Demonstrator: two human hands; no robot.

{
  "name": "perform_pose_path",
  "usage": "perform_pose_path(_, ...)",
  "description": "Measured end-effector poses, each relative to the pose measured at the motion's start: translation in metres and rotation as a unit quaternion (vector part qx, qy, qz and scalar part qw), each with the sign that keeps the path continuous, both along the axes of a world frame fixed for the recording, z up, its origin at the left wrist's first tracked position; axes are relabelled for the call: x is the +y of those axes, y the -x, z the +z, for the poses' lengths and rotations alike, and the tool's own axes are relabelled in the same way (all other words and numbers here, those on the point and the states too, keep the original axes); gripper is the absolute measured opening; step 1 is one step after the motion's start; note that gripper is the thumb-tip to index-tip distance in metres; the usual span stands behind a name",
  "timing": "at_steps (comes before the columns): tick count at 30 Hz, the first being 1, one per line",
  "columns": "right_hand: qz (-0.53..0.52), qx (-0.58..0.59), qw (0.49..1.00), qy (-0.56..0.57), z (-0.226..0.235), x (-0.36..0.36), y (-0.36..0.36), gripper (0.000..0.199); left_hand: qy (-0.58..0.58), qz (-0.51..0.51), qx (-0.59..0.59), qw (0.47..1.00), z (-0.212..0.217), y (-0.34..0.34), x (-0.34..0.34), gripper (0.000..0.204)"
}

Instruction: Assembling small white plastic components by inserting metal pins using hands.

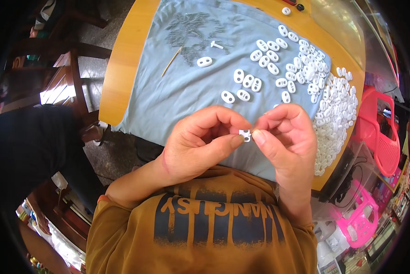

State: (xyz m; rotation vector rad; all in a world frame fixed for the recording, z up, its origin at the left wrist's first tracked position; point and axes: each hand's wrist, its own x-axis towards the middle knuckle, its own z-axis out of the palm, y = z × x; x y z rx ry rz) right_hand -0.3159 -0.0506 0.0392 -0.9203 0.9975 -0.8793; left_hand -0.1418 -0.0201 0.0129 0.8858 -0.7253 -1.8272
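Close in front of my body, a small white plastic piece with two dark holes (244,135) is pinched between my hands. The thumb and forefinger of my left hand (198,139) grip its left side. At its right edge, my right hand (287,139) is closed in a pinch, the thumb against it; whether a smaller part sits between those fingertips is hidden. Just beyond my hands, white oval two-holed pieces (228,97) lie on a light blue cloth (182,96). Farther off are a white T-shaped part (217,44), a thin wooden stick (171,61) and many tiny grey metal parts, perhaps springs (186,32).
A big heap of white pieces (335,116) covers the table's right side. The yellow tabletop's edge (116,91) shows at left. Pink plastic chairs (381,130) stand to the right, a dark wooden chair (77,77) to the left. A person in dark clothes (36,155) is at far left.
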Motion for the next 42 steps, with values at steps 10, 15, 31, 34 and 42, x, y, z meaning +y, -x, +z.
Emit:
perform_pose_path(10, 0.001, 0.113, 0.983, 0.142, -0.005, 0.007, -0.003, 0.017, 0.065, 0.009, -0.11, 0.992, -0.001, 0.002, 0.001, 0.02)
perform_pose_path(15, -0.009, 0.103, 0.987, 0.123, -0.006, 0.011, -0.006, 0.016, 0.089, 0.011, -0.145, 0.985, -0.006, 0.002, 0.004, 0.02)
perform_pose_path(31, -0.017, 0.05, 0.996, 0.071, -0.006, 0.01, -0.006, 0.018, -0.053, 0.037, -0.004, 0.998, 0.0, 0.0, 0.001, 0.015)
perform_pose_path(34, -0.012, 0.064, 0.994, 0.087, -0.007, 0.01, -0.007, 0.017, -0.048, 0.039, -0.009, 0.998, 0.003, -0.001, 0.0, 0.014)
perform_pose_path(42, -0.017, 0.035, 0.997, 0.07, -0.01, 0.012, -0.01, 0.016, 0.176, 0.085, -0.222, 0.955, -0.008, 0.005, 0.002, 0.013)
